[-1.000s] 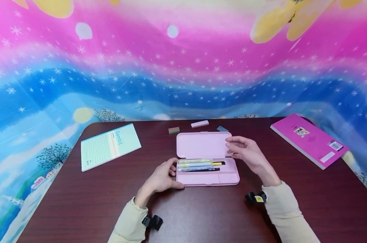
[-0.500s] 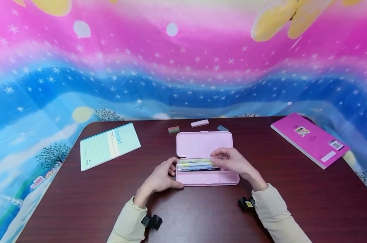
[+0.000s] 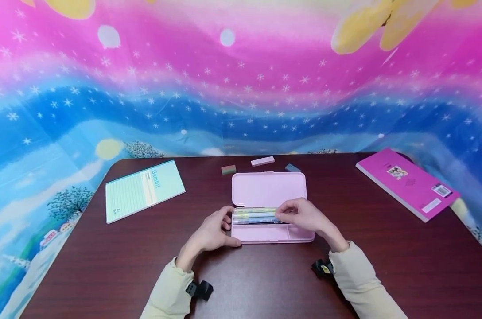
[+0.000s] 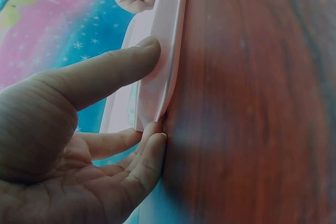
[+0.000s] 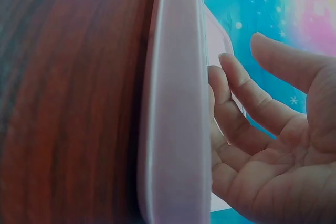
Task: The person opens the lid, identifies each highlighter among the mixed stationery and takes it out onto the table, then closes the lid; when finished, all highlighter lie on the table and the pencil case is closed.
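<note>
On the table lies an opened pink pencil case (image 3: 261, 237), its lid (image 3: 269, 188) folded back away from me. Several pens (image 3: 254, 215), yellow, blue and dark, lie side by side in its long rear compartment. My left hand (image 3: 211, 230) holds the case's left end, thumb along the front wall and fingertips at the left side, as the left wrist view shows. Over the right ends of the pens is my right hand (image 3: 306, 217), fingers bent down into the case. In the right wrist view its thumb (image 5: 283, 64) stands apart from the fingers, with nothing seen between; the pen ends are hidden.
Behind the case sit a brown-green eraser (image 3: 228, 169), a pale pink eraser (image 3: 262, 161) and a small blue-grey block (image 3: 293, 168). A light green notebook (image 3: 145, 192) lies at left, a magenta book (image 3: 406, 184) at right. A patterned cloth (image 3: 241, 88) hangs behind.
My right hand has left the lid's right edge and come down leftward onto the pen ends, covering them. The left hand and the case have stayed in place.
</note>
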Demonstrator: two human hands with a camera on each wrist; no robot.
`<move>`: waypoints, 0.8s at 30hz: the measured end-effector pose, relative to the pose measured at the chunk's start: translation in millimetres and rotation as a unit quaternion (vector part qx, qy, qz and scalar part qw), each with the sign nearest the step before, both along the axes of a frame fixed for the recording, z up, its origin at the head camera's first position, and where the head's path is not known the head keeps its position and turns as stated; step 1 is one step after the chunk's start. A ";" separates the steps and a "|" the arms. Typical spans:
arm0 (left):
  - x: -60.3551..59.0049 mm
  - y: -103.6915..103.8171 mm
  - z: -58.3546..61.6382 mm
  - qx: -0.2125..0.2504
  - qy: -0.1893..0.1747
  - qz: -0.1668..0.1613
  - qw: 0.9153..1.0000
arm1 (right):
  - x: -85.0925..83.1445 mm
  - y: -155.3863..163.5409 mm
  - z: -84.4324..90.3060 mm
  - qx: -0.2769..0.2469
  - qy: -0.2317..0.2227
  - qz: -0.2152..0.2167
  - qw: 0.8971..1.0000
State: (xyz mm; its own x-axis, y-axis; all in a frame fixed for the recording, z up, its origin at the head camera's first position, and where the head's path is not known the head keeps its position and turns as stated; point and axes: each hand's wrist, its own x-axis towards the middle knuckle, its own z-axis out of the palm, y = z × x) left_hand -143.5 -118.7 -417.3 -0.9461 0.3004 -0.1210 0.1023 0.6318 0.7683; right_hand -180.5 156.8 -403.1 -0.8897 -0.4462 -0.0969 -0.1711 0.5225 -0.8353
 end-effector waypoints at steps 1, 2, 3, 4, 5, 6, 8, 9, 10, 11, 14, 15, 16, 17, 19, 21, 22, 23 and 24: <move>-0.2 -0.1 -0.3 -0.001 0.003 -0.002 1.000 | 0.0 -0.5 0.2 0.003 0.008 0.001 1.000; -0.4 0.1 -0.6 -0.002 0.001 0.001 1.000 | -0.2 -1.0 0.2 0.005 0.015 0.003 1.000; -0.3 0.1 -0.4 -0.002 0.000 0.002 1.000 | -0.2 -1.4 0.2 0.007 0.021 0.004 1.000; -0.4 0.1 -0.4 -0.002 0.000 0.002 1.000 | -0.1 -1.7 0.5 0.010 0.027 0.005 1.000; -0.4 0.3 -0.3 -0.002 0.000 0.003 1.000 | -0.1 -2.0 0.4 0.014 0.033 0.005 0.999; -0.4 0.4 -0.5 -0.001 -0.001 0.004 1.000 | 0.0 -2.4 0.5 0.017 0.039 0.005 0.999; -0.4 0.7 -0.3 0.000 -0.003 0.006 1.000 | 0.3 -3.0 0.2 0.026 0.048 0.008 0.998; -0.2 0.9 0.1 0.000 -0.003 0.006 1.000 | 0.5 -3.2 0.0 0.033 0.053 0.010 0.998; -0.3 1.0 0.0 0.001 -0.003 0.007 1.000 | 0.6 -3.6 -0.4 0.040 0.059 0.011 0.997; -0.3 1.1 0.2 0.001 -0.003 0.007 1.000 | 0.7 -4.1 -0.8 0.045 0.065 0.013 0.997; -0.1 1.3 0.8 0.000 -0.003 0.009 1.000 | 1.5 -5.4 -1.4 0.060 0.075 0.020 0.995; -0.2 1.4 0.8 -0.001 -0.004 0.009 1.000 | 1.7 -5.6 -1.6 0.063 0.078 0.022 0.995; -0.2 1.5 0.7 -0.001 -0.004 0.010 1.000 | 1.8 -5.8 -1.8 0.064 0.082 0.025 0.994; -0.2 1.5 0.8 -0.002 -0.005 0.011 1.000 | 1.9 -6.2 -1.9 0.066 0.083 0.027 0.994; -0.2 1.5 0.5 -0.005 -0.007 0.011 1.000 | 2.3 -6.9 -1.9 0.069 0.083 0.031 0.994; -0.2 1.4 0.4 -0.006 -0.007 0.010 1.000 | 2.3 -7.2 -2.1 0.070 0.083 0.036 0.993; -0.2 1.4 0.6 -0.006 -0.007 0.010 1.000 | 2.5 -7.7 -2.1 0.072 0.082 0.038 0.993; -0.2 1.3 0.7 -0.006 -0.006 0.009 1.000 | 2.7 -8.0 -2.0 0.073 0.082 0.040 0.993; -0.2 1.3 0.6 -0.006 -0.006 0.009 1.000 | 3.0 -8.2 -2.0 0.074 0.082 0.042 0.993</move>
